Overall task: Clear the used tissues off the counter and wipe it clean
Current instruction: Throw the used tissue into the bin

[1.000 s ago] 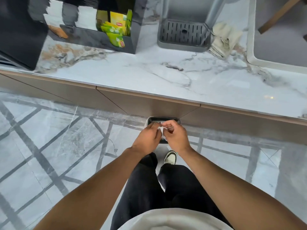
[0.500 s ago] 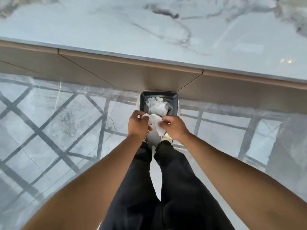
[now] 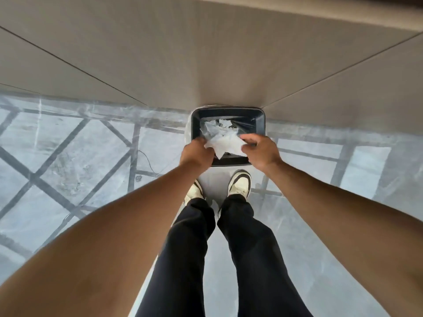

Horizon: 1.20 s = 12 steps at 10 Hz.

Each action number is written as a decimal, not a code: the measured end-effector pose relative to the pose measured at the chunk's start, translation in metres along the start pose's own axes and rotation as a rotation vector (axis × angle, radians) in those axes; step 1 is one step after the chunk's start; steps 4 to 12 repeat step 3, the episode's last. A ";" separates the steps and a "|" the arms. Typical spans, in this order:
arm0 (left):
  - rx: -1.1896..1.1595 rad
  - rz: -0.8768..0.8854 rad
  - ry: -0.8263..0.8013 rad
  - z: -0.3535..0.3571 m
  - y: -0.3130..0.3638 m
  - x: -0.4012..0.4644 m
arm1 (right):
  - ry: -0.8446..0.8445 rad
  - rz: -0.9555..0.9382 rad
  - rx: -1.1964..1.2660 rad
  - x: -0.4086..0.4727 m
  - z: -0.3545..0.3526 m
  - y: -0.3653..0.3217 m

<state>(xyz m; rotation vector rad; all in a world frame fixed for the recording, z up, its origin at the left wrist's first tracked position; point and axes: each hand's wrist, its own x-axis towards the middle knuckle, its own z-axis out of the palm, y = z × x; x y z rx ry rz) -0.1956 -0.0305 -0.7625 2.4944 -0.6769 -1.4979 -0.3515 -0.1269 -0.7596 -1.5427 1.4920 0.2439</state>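
A crumpled white tissue [image 3: 225, 144] is stretched between my two hands right over the mouth of a small dark bin [image 3: 259, 120] on the floor. My left hand [image 3: 196, 154] grips the tissue's left edge and my right hand [image 3: 263, 152] grips its right edge. More white tissues [image 3: 217, 126] lie inside the bin, which has a clear plastic liner. The countertop itself is out of view; only the beige cabinet front [image 3: 183, 53] below it shows.
The bin stands against the cabinet front. My two feet in white and dark sneakers [image 3: 239, 185] stand just in front of it on a glossy grey marble floor [image 3: 68, 156] with dark lines.
My head has tilted down and closer, so the countertop has left the view. Both hands have lowered the tissue from in front of the bin to over its opening and pulled apart.
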 end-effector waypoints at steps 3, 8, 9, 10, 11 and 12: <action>0.162 -0.006 -0.085 -0.050 -0.005 -0.062 | -0.025 0.055 -0.061 -0.075 -0.034 -0.019; 0.162 -0.006 -0.085 -0.050 -0.005 -0.062 | -0.025 0.055 -0.061 -0.075 -0.034 -0.019; 0.162 -0.006 -0.085 -0.050 -0.005 -0.062 | -0.025 0.055 -0.061 -0.075 -0.034 -0.019; 0.162 -0.006 -0.085 -0.050 -0.005 -0.062 | -0.025 0.055 -0.061 -0.075 -0.034 -0.019; 0.162 -0.006 -0.085 -0.050 -0.005 -0.062 | -0.025 0.055 -0.061 -0.075 -0.034 -0.019; 0.162 -0.006 -0.085 -0.050 -0.005 -0.062 | -0.025 0.055 -0.061 -0.075 -0.034 -0.019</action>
